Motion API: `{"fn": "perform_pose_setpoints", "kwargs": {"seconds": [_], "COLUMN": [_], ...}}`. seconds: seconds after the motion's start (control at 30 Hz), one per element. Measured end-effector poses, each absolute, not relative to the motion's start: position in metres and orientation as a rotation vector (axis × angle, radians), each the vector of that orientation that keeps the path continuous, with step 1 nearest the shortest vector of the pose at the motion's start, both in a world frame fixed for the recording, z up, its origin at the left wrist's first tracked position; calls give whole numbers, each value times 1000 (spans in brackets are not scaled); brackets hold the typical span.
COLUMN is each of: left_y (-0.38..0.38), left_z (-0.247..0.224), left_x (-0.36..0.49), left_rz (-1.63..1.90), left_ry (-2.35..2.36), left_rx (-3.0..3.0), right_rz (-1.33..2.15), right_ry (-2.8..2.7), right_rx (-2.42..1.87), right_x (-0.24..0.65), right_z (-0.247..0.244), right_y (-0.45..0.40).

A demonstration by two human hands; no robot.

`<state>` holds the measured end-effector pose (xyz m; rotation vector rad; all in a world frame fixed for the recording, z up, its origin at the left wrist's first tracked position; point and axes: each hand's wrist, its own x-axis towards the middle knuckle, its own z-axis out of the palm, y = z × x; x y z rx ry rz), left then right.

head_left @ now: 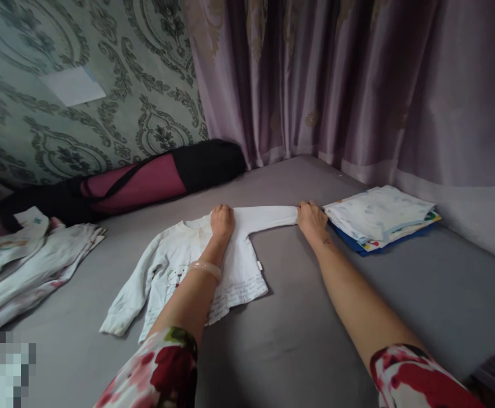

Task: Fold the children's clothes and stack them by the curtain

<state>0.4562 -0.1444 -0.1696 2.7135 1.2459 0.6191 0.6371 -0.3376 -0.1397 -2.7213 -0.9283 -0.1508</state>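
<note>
One shirt (241, 263) lies spread on the bed (298, 283), one sleeve (268, 215) straight. Left hand (222, 222): fingers clenched on its shoulder. Right hand (312, 220): fingers grasping that sleeve's end. Beside the latter, folded clothes (379, 212); beyond, a bag (145, 184).

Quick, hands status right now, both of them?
Left hand: closed, fingers curled on the shoulder of the white long-sleeved shirt.
Right hand: closed, holding the end of that shirt's outstretched sleeve.
</note>
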Motion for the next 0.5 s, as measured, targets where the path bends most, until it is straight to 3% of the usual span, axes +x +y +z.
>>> {"fn": "perform_pose_setpoints", "kwargs": {"seconds": [0.13,0.27,0.5], "left_y": [-144,-147,-145], "left_z": [-173,-173,-176], "left_x": [458,461,462], "left_rz": [647,655,615], "left_ry": [1198,1194,1282], "left_rx": [2762,2813,2765], "right_rz": [-265,-46,288], "right_ry": [-1278,-1863,-1848], "right_rx": [-2526,-2173,-2259], "right_x": [618,583,580], "right_z": [-137,-151,-161], "right_y": [-324,-304,-303]}}
